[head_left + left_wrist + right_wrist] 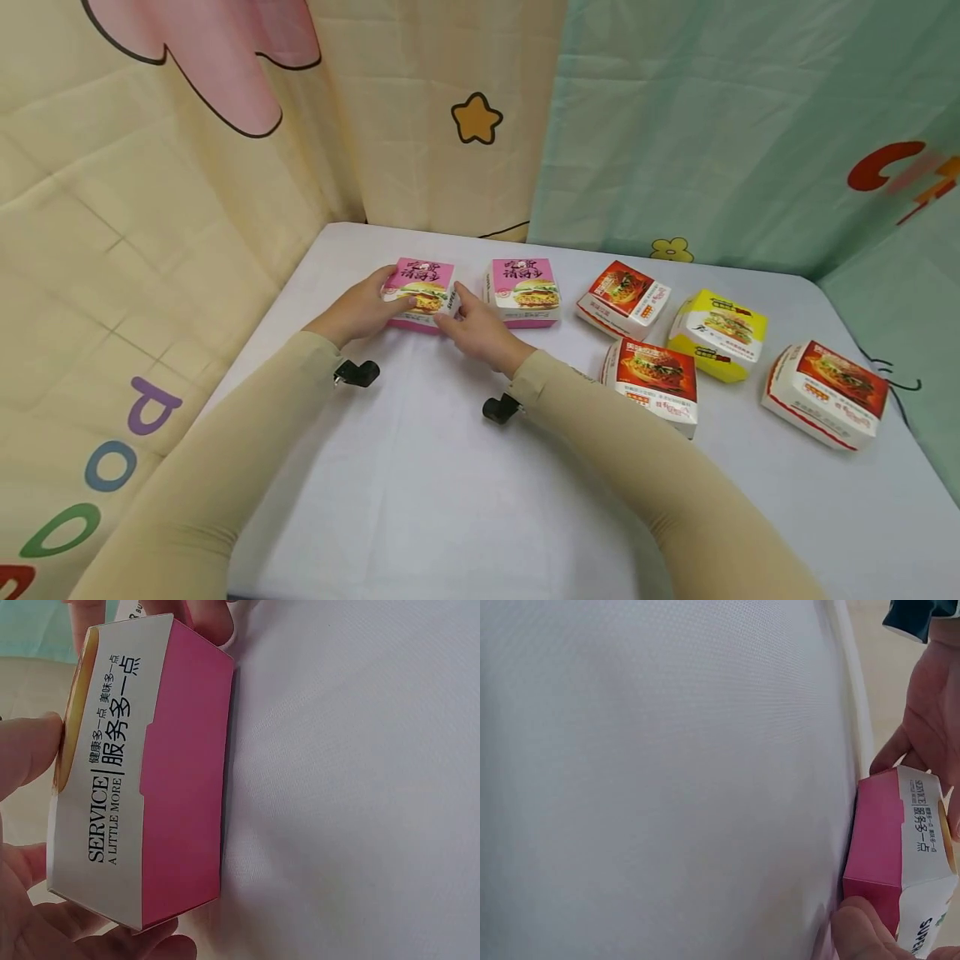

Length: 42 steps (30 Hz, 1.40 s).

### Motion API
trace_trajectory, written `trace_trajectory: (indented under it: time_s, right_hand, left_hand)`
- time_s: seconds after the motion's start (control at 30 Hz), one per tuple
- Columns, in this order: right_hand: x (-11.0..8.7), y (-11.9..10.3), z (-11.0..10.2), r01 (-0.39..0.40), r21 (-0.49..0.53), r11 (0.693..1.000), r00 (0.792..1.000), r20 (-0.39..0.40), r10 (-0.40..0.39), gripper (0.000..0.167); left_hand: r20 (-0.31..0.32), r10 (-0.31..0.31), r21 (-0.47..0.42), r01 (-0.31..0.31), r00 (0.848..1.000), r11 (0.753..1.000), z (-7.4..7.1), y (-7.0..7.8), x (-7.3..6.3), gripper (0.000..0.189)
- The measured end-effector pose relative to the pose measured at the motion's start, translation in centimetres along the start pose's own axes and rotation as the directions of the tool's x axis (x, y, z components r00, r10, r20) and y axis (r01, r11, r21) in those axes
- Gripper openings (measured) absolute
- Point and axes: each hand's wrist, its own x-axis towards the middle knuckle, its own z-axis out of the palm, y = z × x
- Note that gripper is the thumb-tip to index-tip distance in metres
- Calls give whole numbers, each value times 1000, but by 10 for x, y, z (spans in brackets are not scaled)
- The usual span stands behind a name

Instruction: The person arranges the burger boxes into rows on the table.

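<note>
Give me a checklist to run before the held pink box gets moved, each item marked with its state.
1. Left hand grips the pink box: ok.
2. Right hand grips its other side: ok.
3. Lid closed: ok in the head view.
4. Box sits flat on the table: ok.
5. Gap to the second pink box: ok, they stand apart.
6. Box contents: cannot tell.
</note>
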Motion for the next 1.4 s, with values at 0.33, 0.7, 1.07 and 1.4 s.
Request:
trace_trajectory:
  time_s: [0.33,0.7,1.07,1.4]
  right_hand:
    - [4,3,4,15,34,999,1000,9,-15,77]
    - [-5,4,7,53,19,998,998,-25,-53,69]
    - [-24,5,6,42,-3,999,999,-15,-42,68]
    - [-42,6,4,36,-60,998,999,-10,-36,68]
  left_hand:
    - [-12,-2,-60,1,1000,998,2,-3,1,92]
    - [-31,-2,-159,-3,1000,987,6,-6,-6,90]
    - [-52,90,-158,-97,995,983,10,-6,-24,90]
    - [-19,130,-195,-131,991,972,14,-4,-40,90]
